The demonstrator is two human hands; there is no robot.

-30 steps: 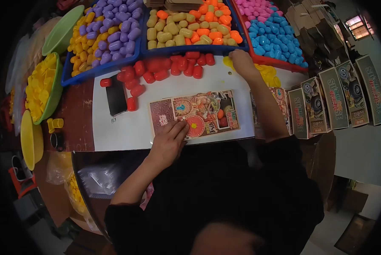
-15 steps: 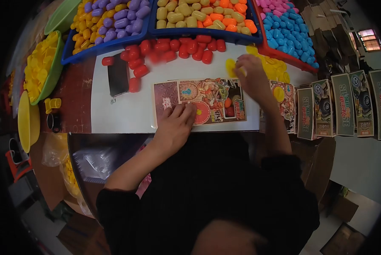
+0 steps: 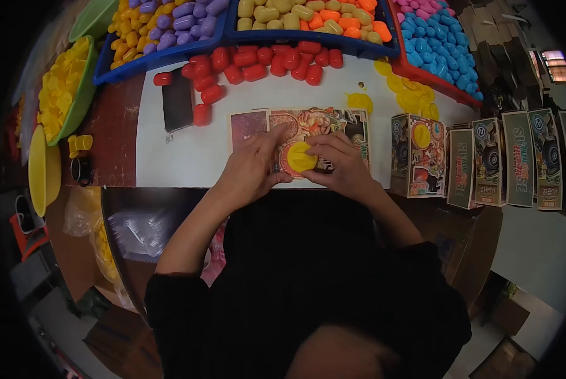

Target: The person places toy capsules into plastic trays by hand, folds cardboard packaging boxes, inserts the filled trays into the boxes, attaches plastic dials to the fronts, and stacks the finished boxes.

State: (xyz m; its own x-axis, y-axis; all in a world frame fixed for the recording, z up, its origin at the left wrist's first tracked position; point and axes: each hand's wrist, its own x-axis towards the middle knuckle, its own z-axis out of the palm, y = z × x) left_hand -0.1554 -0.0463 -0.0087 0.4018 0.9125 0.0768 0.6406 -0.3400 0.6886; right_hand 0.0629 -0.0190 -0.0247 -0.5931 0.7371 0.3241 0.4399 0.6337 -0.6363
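A printed cardboard box (image 3: 318, 121) lies flat on the white tabletop in front of me. My right hand (image 3: 341, 163) grips a yellow plastic knob (image 3: 301, 156) by its edge, over the round printed circle on the box. My left hand (image 3: 252, 163) rests on the box's left part, fingers apart, thumb beside the circle. Beyond the box lie loose yellow discs (image 3: 360, 102), with more yellow pieces (image 3: 412, 91) piled farther right. To the right stands a similar box (image 3: 427, 148) with a yellow knob (image 3: 421, 134) on its front.
Blue trays (image 3: 163, 63) of coloured capsules and a red tray (image 3: 441, 82) line the back. Red capsules (image 3: 254, 72) lie loose before them, near a black phone-like slab (image 3: 178, 104). Several boxes (image 3: 488, 161) stand upright at right. A green basket (image 3: 81, 95) holds yellow pieces.
My right hand has come from the yellow pile at back right down to the box, bringing a yellow knob onto the circle. My left hand has shifted slightly left, uncovering the circle.
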